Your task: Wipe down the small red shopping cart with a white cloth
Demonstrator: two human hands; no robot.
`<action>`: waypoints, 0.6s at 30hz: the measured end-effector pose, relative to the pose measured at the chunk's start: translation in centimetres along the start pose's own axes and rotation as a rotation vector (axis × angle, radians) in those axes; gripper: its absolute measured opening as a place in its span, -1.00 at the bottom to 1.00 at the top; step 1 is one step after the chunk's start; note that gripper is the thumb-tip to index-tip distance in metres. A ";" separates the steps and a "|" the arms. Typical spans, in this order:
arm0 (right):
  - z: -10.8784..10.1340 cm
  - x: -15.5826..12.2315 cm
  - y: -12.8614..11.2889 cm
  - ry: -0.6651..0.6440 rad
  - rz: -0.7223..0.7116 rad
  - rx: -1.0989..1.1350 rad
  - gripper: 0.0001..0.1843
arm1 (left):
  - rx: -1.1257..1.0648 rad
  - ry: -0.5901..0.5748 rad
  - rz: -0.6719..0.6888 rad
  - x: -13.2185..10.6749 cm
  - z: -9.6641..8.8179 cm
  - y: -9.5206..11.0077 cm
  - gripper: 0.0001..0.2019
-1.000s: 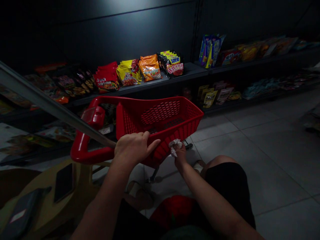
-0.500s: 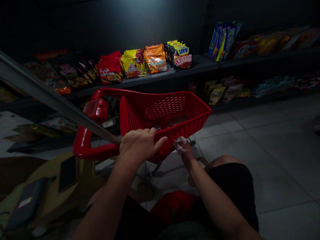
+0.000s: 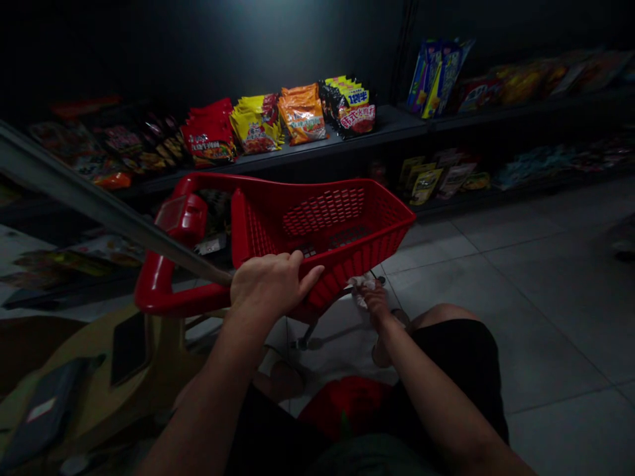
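Bare left hand [image 3: 270, 284], bare right hand [image 3: 376, 299]; black shorts [image 3: 461, 357], one bare knee [image 3: 439, 313]

Glossy red plastic basket [image 3: 322, 218], latticed; at its 5 o'clock a crumpled white wad [image 3: 358, 285], cloth or paper. Smooth, faintly sheened floor tiles [image 3: 520, 277]; shiny film packets [image 3: 302, 118] at 12 o'clock; matt metal bar [image 3: 99, 206] at 9.

Your left hand [image 3: 270, 283] grips the near rim of the red plastic mesh shopping cart basket [image 3: 322, 225]; your right hand [image 3: 373, 297] presses what looks like a crumpled white cloth [image 3: 358, 285] against its lower front edge.
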State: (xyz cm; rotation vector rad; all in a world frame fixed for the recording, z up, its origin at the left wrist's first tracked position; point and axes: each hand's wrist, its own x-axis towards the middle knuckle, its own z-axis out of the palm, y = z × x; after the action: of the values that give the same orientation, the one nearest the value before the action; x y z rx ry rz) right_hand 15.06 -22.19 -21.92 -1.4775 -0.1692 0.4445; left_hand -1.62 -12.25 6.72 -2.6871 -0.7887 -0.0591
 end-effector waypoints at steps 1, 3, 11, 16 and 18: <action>-0.2 -0.4 0.0 0.016 0.012 0.008 -0.65 | 0.003 0.009 -0.006 0.0 0.1 0.0 -0.37; -0.4 -1.0 -0.2 0.025 -0.015 -0.015 -0.67 | 0.006 0.022 -0.016 0.0 0.2 0.0 -0.37; -0.4 -2.6 -1.6 -0.177 -0.478 -0.559 -0.49 | 0.010 0.020 -0.001 -0.1 0.0 0.1 -0.38; 0.1 -2.4 -2.1 -0.258 -0.196 -0.341 -0.46 | 0.021 0.018 0.028 0.1 0.1 -0.2 -0.39; 1.1 -2.2 -2.4 -0.249 -0.035 -0.121 -0.56 | 0.023 0.008 0.019 0.2 0.1 -0.4 -0.38</action>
State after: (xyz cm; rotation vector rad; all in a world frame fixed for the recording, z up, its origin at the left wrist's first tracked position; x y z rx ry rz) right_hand 13.09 -22.06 -19.13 -1.5317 -0.4249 0.5978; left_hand -1.63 -11.82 6.79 -2.6702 -0.7572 -0.0563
